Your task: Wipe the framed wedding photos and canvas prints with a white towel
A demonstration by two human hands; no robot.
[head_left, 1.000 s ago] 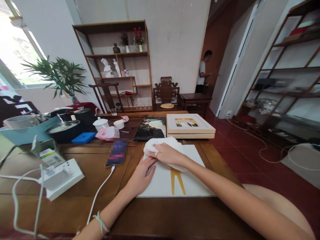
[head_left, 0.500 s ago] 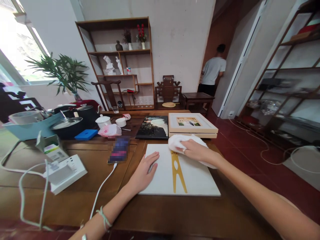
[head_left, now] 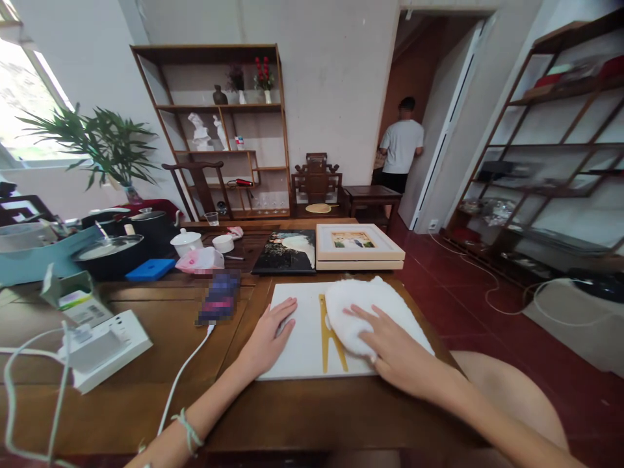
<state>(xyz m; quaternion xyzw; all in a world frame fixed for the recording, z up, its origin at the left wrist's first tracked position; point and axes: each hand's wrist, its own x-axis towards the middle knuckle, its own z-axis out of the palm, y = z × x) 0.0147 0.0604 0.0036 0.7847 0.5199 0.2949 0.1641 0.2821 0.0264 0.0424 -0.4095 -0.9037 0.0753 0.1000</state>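
A square white board (head_left: 297, 341) lies flat on the wooden table in front of me, with a yellow, compass-shaped figure (head_left: 325, 335) on its face. My left hand (head_left: 270, 335) rests flat along the board's left edge, fingers stretched out and holding nothing. On the board's right half a fluffy white cloth (head_left: 397, 309) is spread, covering part of the yellow figure and the right edge. Flat on top of that cloth presses my right hand (head_left: 390, 344), its fingers apart. What lies under the cloth is hidden.
Behind the board are a dark picture panel (head_left: 287, 252) and a pale framed picture (head_left: 358, 247). To the left lie a phone (head_left: 219, 298) with a white cable, a white box (head_left: 110, 348), and a blue box (head_left: 150, 269). A person (head_left: 402, 146) stands at the doorway.
My right hand has come nearer and flattened, its fingers now spread on the cloth. The cloth has moved down the board and opened out. My left hand stays on the board's left edge.
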